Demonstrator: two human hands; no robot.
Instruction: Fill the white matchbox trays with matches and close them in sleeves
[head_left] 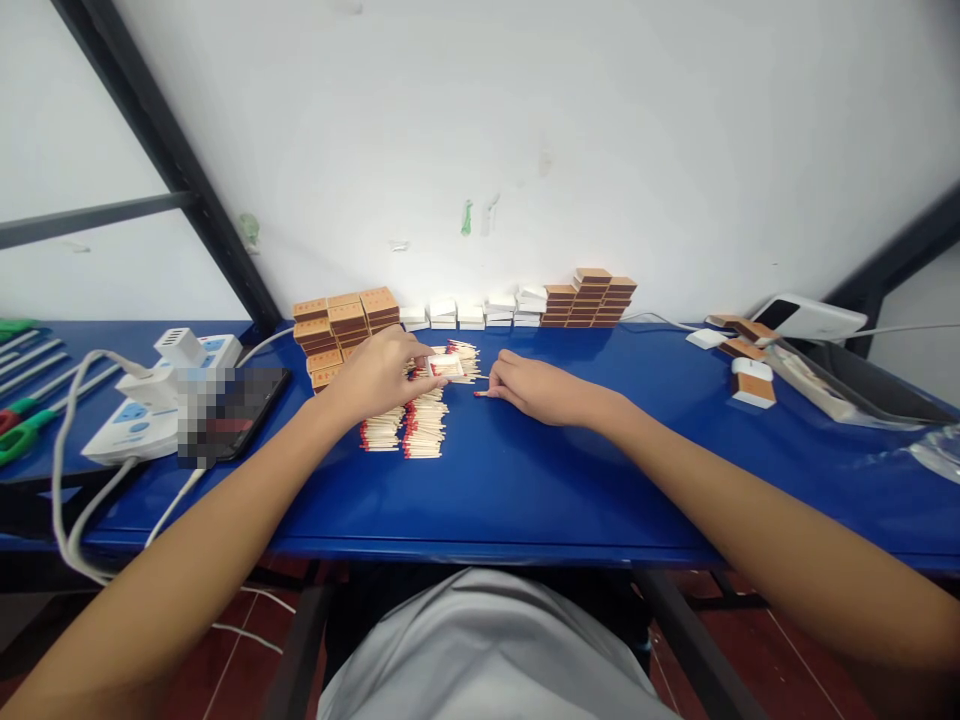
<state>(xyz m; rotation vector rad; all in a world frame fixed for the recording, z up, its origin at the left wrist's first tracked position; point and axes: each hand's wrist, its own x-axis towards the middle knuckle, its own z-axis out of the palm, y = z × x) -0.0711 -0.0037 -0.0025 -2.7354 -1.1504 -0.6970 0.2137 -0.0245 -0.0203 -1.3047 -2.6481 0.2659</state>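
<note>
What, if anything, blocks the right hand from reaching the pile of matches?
Likely yes: the right hand lies just beside the pile of matches, nothing between them; the left hand covers only its far side.

We are looking at a blue table (525,480) that is carrying a white power strip (139,425) at the left, with a dark phone (255,395) lying against it. Green-handled scissors (22,430) are lying at the far left edge. A white power bank (810,318) is resting at the right, near clear plastic (937,450).
</note>
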